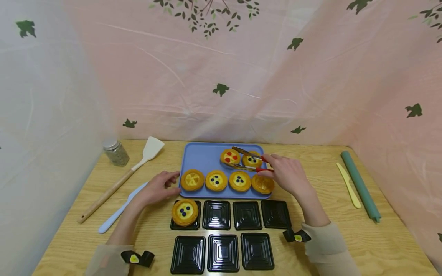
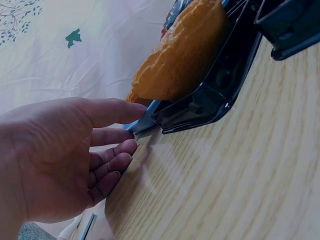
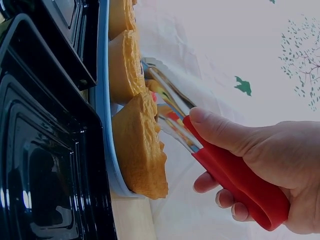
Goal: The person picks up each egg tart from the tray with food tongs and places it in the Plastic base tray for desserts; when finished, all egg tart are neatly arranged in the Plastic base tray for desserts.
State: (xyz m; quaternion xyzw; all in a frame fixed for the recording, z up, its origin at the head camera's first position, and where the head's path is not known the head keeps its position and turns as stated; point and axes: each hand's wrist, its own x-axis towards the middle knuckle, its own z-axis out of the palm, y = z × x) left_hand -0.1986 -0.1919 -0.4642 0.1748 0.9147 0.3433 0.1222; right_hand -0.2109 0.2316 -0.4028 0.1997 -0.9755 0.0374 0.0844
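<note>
My right hand [image 1: 288,174] grips metal tongs [image 3: 235,177] by their red handles. Their spread arms reach over a blueberry-topped tart [image 1: 253,160], and the tips lie on either side of a tart with red pieces [image 1: 230,156]. Both tarts are in the back right of a blue tray [image 1: 200,155]. My left hand [image 1: 160,188] has loosely bent fingers, with thumb and index finger touching the tray's left edge. Along the tray's front stand several more tarts [image 1: 216,180]. Another blueberry tart [image 1: 185,212] sits on a black square container [image 2: 200,107] before the tray.
Several black containers [image 1: 222,253] stand in two rows at the front. To the left lie a white spatula [image 1: 152,148], a pale blue spreader [image 1: 119,211] and a glass jar [image 1: 116,153]. A yellow knife [image 1: 348,185] and a green roller [image 1: 360,186] lie right.
</note>
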